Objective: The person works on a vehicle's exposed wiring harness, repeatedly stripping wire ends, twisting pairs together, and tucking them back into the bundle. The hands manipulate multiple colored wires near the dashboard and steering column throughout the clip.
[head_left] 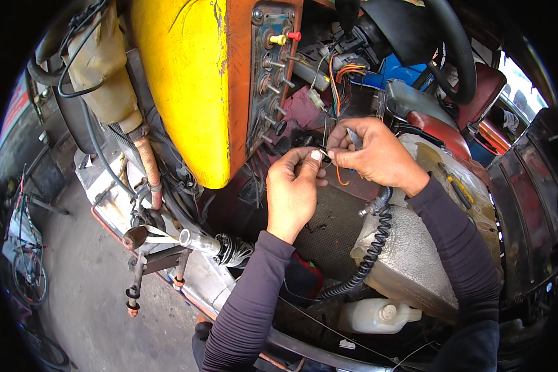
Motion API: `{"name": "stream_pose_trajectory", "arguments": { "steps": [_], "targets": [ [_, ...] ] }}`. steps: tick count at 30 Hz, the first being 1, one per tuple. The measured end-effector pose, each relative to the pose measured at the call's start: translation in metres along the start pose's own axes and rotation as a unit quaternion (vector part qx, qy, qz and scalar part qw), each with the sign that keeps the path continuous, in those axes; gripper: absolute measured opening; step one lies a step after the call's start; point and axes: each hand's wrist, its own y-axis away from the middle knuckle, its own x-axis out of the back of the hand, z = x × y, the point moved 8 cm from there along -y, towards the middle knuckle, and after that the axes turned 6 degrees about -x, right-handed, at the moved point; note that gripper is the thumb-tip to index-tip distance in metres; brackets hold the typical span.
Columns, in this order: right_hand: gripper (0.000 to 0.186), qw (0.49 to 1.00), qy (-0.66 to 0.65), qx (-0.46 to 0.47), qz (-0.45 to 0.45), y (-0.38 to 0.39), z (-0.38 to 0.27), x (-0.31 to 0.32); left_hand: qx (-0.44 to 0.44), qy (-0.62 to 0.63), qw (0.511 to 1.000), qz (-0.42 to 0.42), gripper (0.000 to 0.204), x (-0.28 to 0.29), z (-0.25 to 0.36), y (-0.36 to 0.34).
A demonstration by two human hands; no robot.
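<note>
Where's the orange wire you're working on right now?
In the head view, the orange wire sits near the centre, pinched between the left hand and right hand, just below the switch panel beside the yellow body panel.

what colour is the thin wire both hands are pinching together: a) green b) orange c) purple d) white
b: the thin wire curling down between the left hand and the right hand is orange, in front of the yellow and orange panel.
</note>
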Motion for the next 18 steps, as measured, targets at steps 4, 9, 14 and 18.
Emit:
{"name": "stream_pose_trajectory", "arguments": {
  "steps": [4,9,14,18],
  "targets": [
    [0.007,1.000,0.020,-0.006,-0.002,-0.001,0.002,0.001,0.000,0.020,1.000,-0.010,0.023,-0.001,0.000,0.000],
    [0.009,0.999,0.049,0.021,-0.010,0.001,0.000,-0.002,-0.001,0.018,1.000,-0.010,0.022,0.001,0.003,0.005],
    [0.009,0.997,0.045,0.044,-0.039,0.002,0.004,-0.003,0.017,0.038,0.998,-0.045,0.020,-0.006,-0.005,0.005],
    [0.014,0.996,0.041,0.040,-0.062,0.004,0.002,-0.003,0.008,0.020,0.997,-0.077,0.020,-0.011,0.002,0.002]
  ]
}}
